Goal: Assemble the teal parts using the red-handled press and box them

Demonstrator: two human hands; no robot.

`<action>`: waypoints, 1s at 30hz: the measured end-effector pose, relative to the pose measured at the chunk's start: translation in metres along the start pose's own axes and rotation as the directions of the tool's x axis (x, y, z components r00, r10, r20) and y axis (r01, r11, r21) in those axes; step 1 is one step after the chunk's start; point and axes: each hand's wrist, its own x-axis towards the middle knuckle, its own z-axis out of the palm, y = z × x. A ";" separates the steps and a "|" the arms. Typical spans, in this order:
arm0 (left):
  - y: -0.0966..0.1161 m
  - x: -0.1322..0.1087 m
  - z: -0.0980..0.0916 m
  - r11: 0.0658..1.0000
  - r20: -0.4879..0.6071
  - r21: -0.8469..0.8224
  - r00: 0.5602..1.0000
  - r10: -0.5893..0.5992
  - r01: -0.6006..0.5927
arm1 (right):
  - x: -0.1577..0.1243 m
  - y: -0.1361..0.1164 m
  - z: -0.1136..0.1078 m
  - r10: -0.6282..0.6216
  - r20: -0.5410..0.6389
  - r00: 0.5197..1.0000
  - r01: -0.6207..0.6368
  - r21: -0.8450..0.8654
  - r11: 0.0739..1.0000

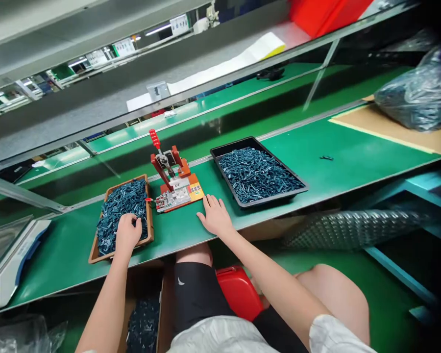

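My left hand [128, 234] rests in a heap of small dark blue plastic parts [123, 208], its fingers curled into the pile. The parts fill a wooden-rimmed tray [151, 225]. My right hand [215, 215] lies flat on the green workbench [191, 235], fingers spread and holding nothing, just in front of a toggle-clamp press jig [174, 184] with a red handle. To the right, a black tray [279, 197] holds a similar heap of dark blue parts [259, 174].
A digital scale [7, 255] stands at the bench's left end. A plastic bag of parts [413, 90] sits on a cardboard sheet [389, 130] at the right. Below the bench are a cardboard box of parts [143, 323] and a red seat [238, 291]. Another green bench lies beyond.
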 end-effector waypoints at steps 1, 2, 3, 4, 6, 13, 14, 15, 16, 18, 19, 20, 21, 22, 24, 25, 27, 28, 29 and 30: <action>0.002 -0.002 -0.001 1.000 -0.006 -0.004 1.000 -0.005 0.005 | -0.002 0.002 -0.002 -0.003 -0.004 1.000 0.003 -0.003 1.000; 0.004 -0.003 -0.001 1.000 -0.010 -0.009 1.000 -0.007 0.007 | -0.003 0.002 -0.003 -0.009 -0.018 1.000 0.009 -0.005 1.000; 0.007 -0.004 -0.002 1.000 -0.013 -0.016 1.000 -0.007 0.007 | -0.001 0.000 -0.005 -0.023 -0.042 0.999 0.022 -0.004 1.000; 0.009 -0.004 -0.002 1.000 -0.017 -0.023 1.000 -0.007 0.007 | 0.002 -0.003 -0.007 -0.049 -0.070 0.996 0.049 0.001 0.999; 0.013 -0.006 -0.004 0.999 -0.023 -0.038 1.000 -0.014 0.013 | 0.013 -0.015 -0.010 -0.148 -0.113 0.983 0.152 0.030 0.988; 0.021 -0.009 -0.007 0.995 -0.060 -0.096 0.998 -0.022 0.016 | 0.066 -0.065 0.005 -0.328 -0.070 0.942 0.332 0.045 0.942; 0.021 -0.010 -0.007 0.995 -0.059 -0.102 0.998 -0.026 0.020 | 0.069 -0.067 0.010 -0.313 -0.073 0.947 0.316 0.032 0.948; 0.020 -0.011 -0.006 0.994 -0.056 -0.109 0.998 -0.033 0.027 | 0.071 -0.068 0.015 -0.300 -0.077 0.951 0.303 0.023 0.953; 0.020 -0.012 -0.006 0.993 -0.050 -0.116 0.998 -0.043 0.037 | 0.072 -0.067 0.019 -0.292 -0.080 0.953 0.294 0.018 0.955; 0.021 -0.014 -0.008 0.990 -0.030 -0.123 0.997 -0.072 0.068 | 0.071 -0.063 0.024 -0.294 -0.071 0.953 0.296 0.022 0.955; 0.022 -0.015 -0.009 0.989 -0.017 -0.122 0.996 -0.089 0.087 | 0.071 -0.061 0.025 -0.298 -0.066 0.952 0.301 0.030 0.953; 0.023 -0.015 -0.011 0.987 -0.002 -0.118 0.994 -0.108 0.107 | 0.071 -0.059 0.025 -0.304 -0.061 0.951 0.306 0.040 0.951; 0.024 -0.015 -0.012 0.985 0.015 -0.114 0.992 -0.128 0.129 | 0.071 -0.057 0.024 -0.310 -0.056 0.949 0.313 0.051 0.949; 0.026 -0.014 -0.013 0.982 0.034 -0.112 0.988 -0.149 0.152 | 0.072 -0.055 0.024 -0.314 -0.053 0.948 0.317 0.060 0.946; 0.028 -0.013 -0.014 0.973 0.071 -0.112 0.978 -0.194 0.201 | 0.074 -0.052 0.022 -0.332 -0.051 0.942 0.335 0.073 0.940; 0.029 -0.013 -0.015 0.968 0.086 -0.111 0.973 -0.216 0.225 | 0.074 -0.050 0.022 -0.342 -0.052 0.938 0.345 0.076 0.935; 0.028 -0.014 -0.014 0.959 0.100 -0.119 0.964 -0.246 0.257 | 0.074 -0.048 0.021 -0.361 -0.052 0.931 0.364 0.076 0.928; 0.027 -0.015 -0.013 0.956 0.095 -0.133 0.963 -0.251 0.262 | 0.074 -0.047 0.020 -0.369 -0.052 0.928 0.372 0.072 0.926; 0.026 -0.015 -0.012 0.954 0.083 -0.149 0.964 -0.251 0.261 | 0.073 -0.047 0.020 -0.377 -0.051 0.925 0.380 0.064 0.923; 0.025 -0.016 -0.011 0.952 0.067 -0.165 0.966 -0.249 0.257 | 0.072 -0.047 0.019 -0.385 -0.051 0.922 0.387 0.054 0.920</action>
